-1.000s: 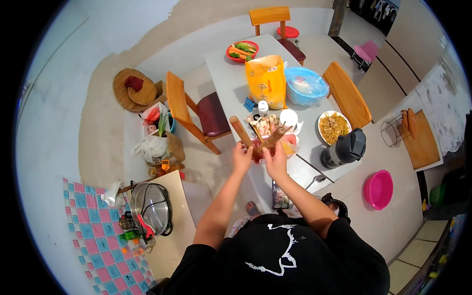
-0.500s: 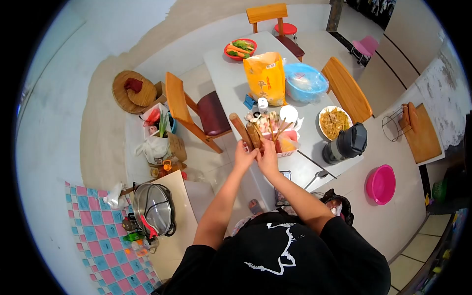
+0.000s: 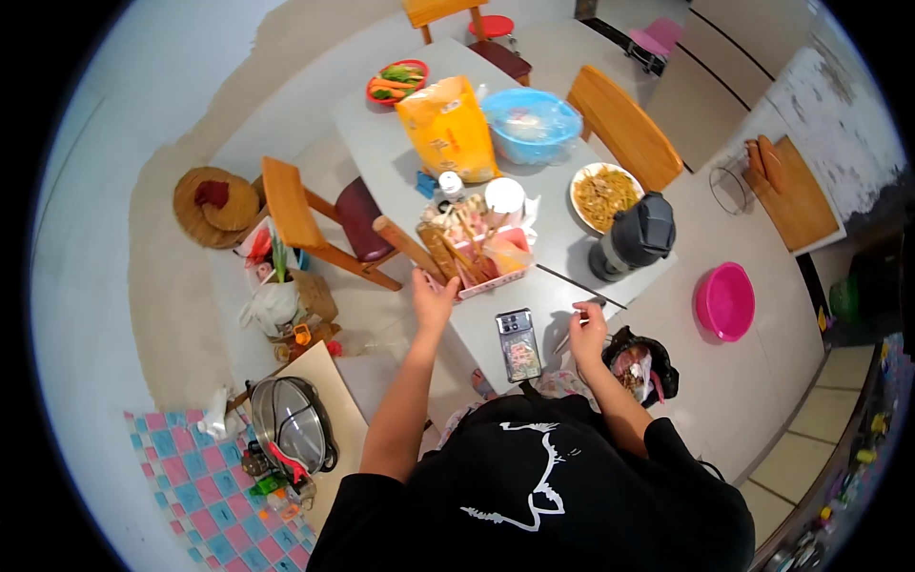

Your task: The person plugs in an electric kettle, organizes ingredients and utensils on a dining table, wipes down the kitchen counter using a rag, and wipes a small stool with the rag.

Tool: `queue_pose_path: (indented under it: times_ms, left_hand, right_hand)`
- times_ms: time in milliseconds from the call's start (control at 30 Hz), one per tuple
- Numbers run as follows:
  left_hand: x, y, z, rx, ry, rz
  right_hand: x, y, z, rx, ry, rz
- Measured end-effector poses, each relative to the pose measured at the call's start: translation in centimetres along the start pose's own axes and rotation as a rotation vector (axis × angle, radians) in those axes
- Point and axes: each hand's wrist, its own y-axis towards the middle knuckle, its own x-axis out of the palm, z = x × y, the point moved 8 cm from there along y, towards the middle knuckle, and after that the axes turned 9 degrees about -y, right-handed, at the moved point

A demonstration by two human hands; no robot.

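Observation:
My left hand (image 3: pixel 434 297) is at the near left corner of a pink plastic basket (image 3: pixel 496 281), its fingers closed on the rim. Out of the basket lean a thick wooden rod (image 3: pixel 405 246), a second brown rod (image 3: pixel 437 252) and several thinner sticks. On the table's right part, my right hand (image 3: pixel 589 334) is closed around a metal spoon (image 3: pixel 560 344), with most of the spoon hidden by the fingers. Between my hands lies a phone (image 3: pixel 518 345) near the table edge.
Beyond the basket stand a white-capped bottle (image 3: pixel 451 185), a yellow bag (image 3: pixel 448 131) and a blue basin (image 3: pixel 532 127). A noodle plate (image 3: pixel 606 197) and dark jug (image 3: pixel 634 236) are at the right. A bin bag (image 3: pixel 658 355) and pink basin (image 3: pixel 724 302) stand below.
My right hand has left the wooden rods and moved right, onto the spoon. My left hand has shifted to the basket's corner. The whole view has swung, and the phone is now uncovered.

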Motion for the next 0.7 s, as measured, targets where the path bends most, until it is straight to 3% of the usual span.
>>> queue_pose_path:
  times_ms: [133,167,200,267,333,400,467,533,600,700]
  left_hand:
    - [0.0,-1.7,-0.5,0.079,-0.078,0.079]
    - [-0.6,-2.7,0.3,-0.014,-0.125,0.133]
    - [-1.1,-3.7,0.7,-0.106,-0.170,0.188]
    - [-1.5,-5.1,-0.1,-0.064,-0.205,0.175]
    - [-2.0,-7.0,-0.2,0.003,-0.219,0.200]
    - [-1.9,-8.8,0.2,-0.037,-0.175,0.141]
    - [-1.5,-10.0,0.7,-0.071,-0.135,0.085]
    - [-0.4,-11.0,0.4,-0.140,-0.223,-0.001]
    - [0.4,-11.5,0.6,-0.154,-0.234,-0.045]
    - [2.1,-11.7,0.8,-0.186,-0.277,-0.118]
  right_hand:
    - [-3.9,1.3,5.9,0.182,-0.155,0.115]
    - [-4.5,1.6,7.4,0.195,-0.158,0.120]
    - [-4.9,2.0,8.5,0.141,-0.278,0.109]
    - [-5.5,2.8,9.7,0.100,-0.400,0.101]
    - [-6.3,3.4,9.5,-0.089,-0.441,0.126]
    - [-6.3,4.0,12.3,-0.024,-0.481,0.131]
    - [-5.9,3.6,18.0,0.360,-0.194,0.105]
    - [-5.7,3.7,18.1,0.353,-0.079,0.107]
    - [-2.8,1.1,20.1,0.935,0.293,-0.103]
    - [-1.4,0.8,19.6,0.986,0.359,-0.138]
